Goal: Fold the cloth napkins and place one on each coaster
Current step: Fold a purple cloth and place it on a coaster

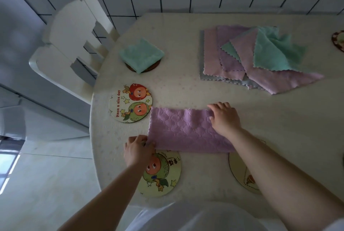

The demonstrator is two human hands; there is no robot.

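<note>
Looking down at the table (279,137) from the head cam, I see a purple napkin (182,128) folded into a long strip near the front edge, lying flat between the coasters. My left hand (138,149) has its fingers curled, pinching the strip's near-left corner, and my right hand (224,118) lies on the right end with fingers bent over the far edge, though I can't tell if it's actually gripping or just pressing. A fruit-cartoon coaster (130,103) sits just beside the strip's far-left corner, another cartoon coaster (162,173) is at the front edge partly under my left hand, and a third coaster (240,173) hides under my right forearm. Toward the far-left edge a folded green napkin (141,54) already sits on a brown coaster (150,68). The unfolded napkin pile (251,57), pink, purple, green and grey, is spread toward the far right. A white chair (70,44) stands off the left edge.
</note>
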